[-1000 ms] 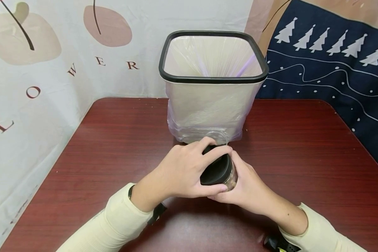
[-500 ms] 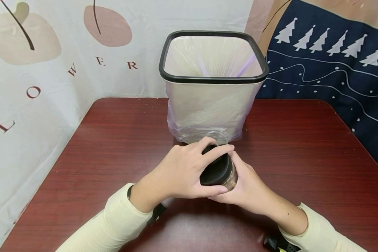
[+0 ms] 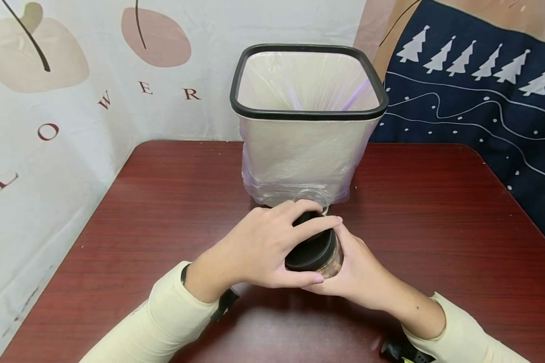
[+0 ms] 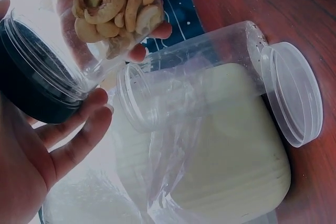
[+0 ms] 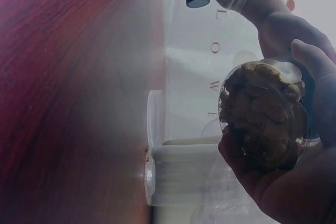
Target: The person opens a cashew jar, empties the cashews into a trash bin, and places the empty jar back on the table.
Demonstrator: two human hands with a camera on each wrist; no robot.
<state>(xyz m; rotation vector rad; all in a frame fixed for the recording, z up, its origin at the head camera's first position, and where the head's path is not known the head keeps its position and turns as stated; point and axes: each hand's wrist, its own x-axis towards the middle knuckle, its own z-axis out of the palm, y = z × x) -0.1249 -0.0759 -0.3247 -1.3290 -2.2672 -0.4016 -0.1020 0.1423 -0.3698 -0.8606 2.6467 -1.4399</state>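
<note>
Both hands are on a clear jar of cashews, held up above the table. My left hand grips its black lid from above, thumb on the near side and fingers across the top and far edge. My right hand wraps round the jar's body from the right. In the right wrist view, the jar's base and the packed nuts face the camera. Behind the hands stands an open, clear empty jar, mostly hidden in the head view. A clear lid is by its base.
A cream waste bin with a black rim and a thin purplish liner stands at the back of the dark red table, just behind the empty jar. Printed cloth hangs behind and to the left, navy cloth to the right.
My left hand has turned slightly on the black lid, its fingers shifting right and its thumb left. The jar's top has tilted a little toward me. The bin has stayed in place.
</note>
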